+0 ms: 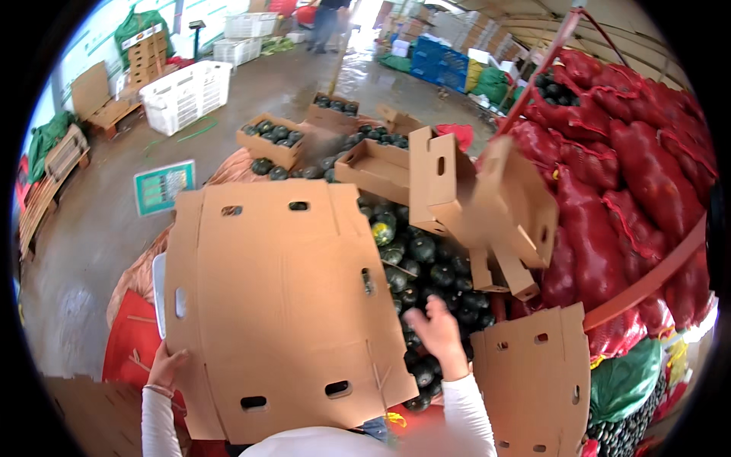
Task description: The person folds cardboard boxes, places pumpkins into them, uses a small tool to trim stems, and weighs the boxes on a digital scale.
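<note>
A large flat cardboard box blank [282,297] with oval hand holes lies in front of me, unfolded. My left hand [166,371] grips its left edge, thumb on top and the other fingers hidden behind the board. To the right of the blank, my right hand [440,331] is in the air with its fingers apart and nothing in it. Under that hand spreads a heap of dark green squashes [422,250]; one of them shows a yellow patch. A second flat cardboard blank [533,373] leans at the lower right.
Folded, open cardboard boxes [377,169] sit beyond the heap, one blurred. Smaller boxes of squashes [270,141] stand farther off. Red mesh sacks [601,221] pile high on the right, behind a red metal bar [647,278]. A white crate [186,97] rests on the wet floor.
</note>
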Tool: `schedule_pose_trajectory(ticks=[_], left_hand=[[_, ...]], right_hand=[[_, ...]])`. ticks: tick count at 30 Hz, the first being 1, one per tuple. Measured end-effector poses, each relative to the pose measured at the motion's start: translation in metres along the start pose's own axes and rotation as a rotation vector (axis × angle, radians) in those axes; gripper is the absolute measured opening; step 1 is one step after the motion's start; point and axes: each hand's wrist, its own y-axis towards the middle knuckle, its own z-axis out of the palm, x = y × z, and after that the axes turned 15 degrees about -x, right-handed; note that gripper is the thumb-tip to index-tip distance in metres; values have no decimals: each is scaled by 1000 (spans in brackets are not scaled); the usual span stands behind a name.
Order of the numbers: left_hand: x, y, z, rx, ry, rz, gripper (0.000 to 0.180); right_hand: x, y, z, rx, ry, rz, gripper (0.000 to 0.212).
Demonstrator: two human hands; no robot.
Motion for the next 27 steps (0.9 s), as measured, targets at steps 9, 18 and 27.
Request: schedule_pose_trajectory(ticks=[9,18,27], left_hand=[[-78,-88,104,-389,1441,832,63],[-86,-59,130,557,1448,1008,81],[-143,-2,44,-449,53,575,18]], right_hand=[[84,-45,12,443,-273,-91,104],[131,-25,41,649,37,-935,38],[86,66,14,346,667,156,28]])
